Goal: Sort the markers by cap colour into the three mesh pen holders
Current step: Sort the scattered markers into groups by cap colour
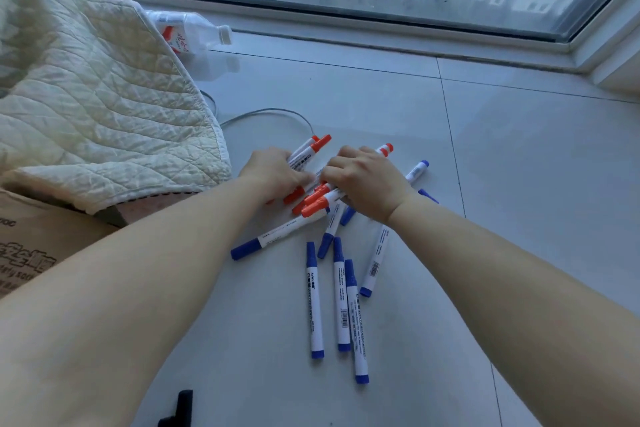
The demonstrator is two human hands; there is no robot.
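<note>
Head view. The work surface is a pale tiled floor point(485, 184). At far left lies a quilted cream blanket point(86, 80). A cardboard box point(31, 253) sits near it at the left edge. A clear plastic bottle point(194, 36) with a red-and-white label lies on its side at the far edge of the blanket. A grey cable point(277, 112) loops across the floor just beyond the hands. A window frame point(346, 19) runs along the far side. A small black object point(180, 409) shows at the near edge; its identity cannot be determined.

Both forearms extend from the near edge and cover part of the marker pile at centre. The left hand point(273, 173) has its fingers curled round a bundle of orange-capped markers point(313, 147), two caps projecting beyond the hand. The right hand point(367, 180) is curled over the pile, gripping more orange-capped markers; one orange cap point(387, 148) projects on its far side and about four orange caps point(313, 201) show between the hands. The exact orange count is uncertain because the hands cover the pile.

Blue-capped markers point(341, 295) lie loose on the floor near and right of the hands. About nine are visible: three roughly parallel at near centre, the rest fanned around the right wrist.
</note>
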